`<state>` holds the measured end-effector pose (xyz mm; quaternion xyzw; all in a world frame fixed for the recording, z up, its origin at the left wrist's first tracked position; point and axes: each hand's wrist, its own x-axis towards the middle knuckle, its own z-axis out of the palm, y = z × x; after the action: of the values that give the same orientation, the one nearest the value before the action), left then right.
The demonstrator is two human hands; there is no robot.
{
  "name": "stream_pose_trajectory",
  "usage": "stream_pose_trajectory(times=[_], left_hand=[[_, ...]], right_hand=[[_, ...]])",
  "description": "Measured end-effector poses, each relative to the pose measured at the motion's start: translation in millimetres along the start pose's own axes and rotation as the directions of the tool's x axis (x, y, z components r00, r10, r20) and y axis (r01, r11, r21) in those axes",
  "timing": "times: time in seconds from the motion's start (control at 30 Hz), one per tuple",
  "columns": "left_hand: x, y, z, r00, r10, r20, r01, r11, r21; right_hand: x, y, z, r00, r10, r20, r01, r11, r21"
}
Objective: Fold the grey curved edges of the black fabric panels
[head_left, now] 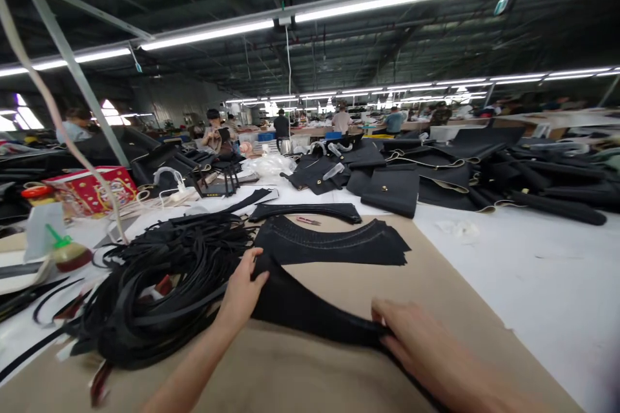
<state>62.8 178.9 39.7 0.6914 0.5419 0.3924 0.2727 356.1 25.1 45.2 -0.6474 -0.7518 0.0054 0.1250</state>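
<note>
Between my hands stretches a curved black leather-like piece (pixel 305 303), above the brown board (pixel 271 368). My left hand (pixel 245 284) grips its wide left end, thumb and fingers closed at the upper edge. At the narrower right part, my right hand (pixel 407 329) pinches the lower edge; it is slightly blurred. A thin black strip (pixel 416 377) runs down from beneath my right hand; whether it joins the piece I cannot tell. Just beyond lies a stack of curved black pieces (pixel 329 245) with a stitched line. Left of my left hand is a big heap of black strips (pixel 159 284).
Small red-handled snips (pixel 309 221) lie behind the stack, near another black curved bundle (pixel 305 211). Black bag parts (pixel 390 187) pile up at the back. On the left stand a green-tipped bottle (pixel 68 251) and a red patterned bag (pixel 97 190). Several people work farther off.
</note>
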Motion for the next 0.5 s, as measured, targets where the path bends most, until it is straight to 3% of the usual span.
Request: stream_pose_trajectory(times=[0.1, 0.2, 0.27, 0.37, 0.47, 0.5], left_hand=[[44, 3, 20.4, 0.994, 0.015, -0.112, 0.011, 0.974, 0.225], [75, -6, 38.0, 0.982, -0.004, -0.187, 0.065, 0.945, 0.32], [89, -16, 45.9, 0.976, -0.004, -0.216, 0.083, 0.931, 0.355], [97, -27, 52.9, 0.972, 0.038, -0.234, 0.062, 0.912, 0.405], [76, -21, 63.9, 0.969, 0.148, -0.198, -0.054, 0.908, 0.416], [63, -16, 69.7, 0.952, 0.238, -0.194, -0.137, 0.894, 0.426]], right_hand=[[74, 16, -13, 0.995, -0.081, -0.058, 0.066, 0.972, -0.224], [132, 30, -3, 0.99, -0.111, -0.089, 0.087, 0.967, -0.24], [152, 38, 9, 0.986, -0.126, -0.112, 0.1, 0.973, -0.209], [147, 47, 22, 0.981, -0.112, -0.161, 0.086, 0.984, -0.156], [99, 55, 20, 0.986, -0.041, -0.162, 0.018, 0.99, -0.137], [76, 58, 17, 0.989, -0.012, -0.149, -0.009, 0.99, -0.14]])
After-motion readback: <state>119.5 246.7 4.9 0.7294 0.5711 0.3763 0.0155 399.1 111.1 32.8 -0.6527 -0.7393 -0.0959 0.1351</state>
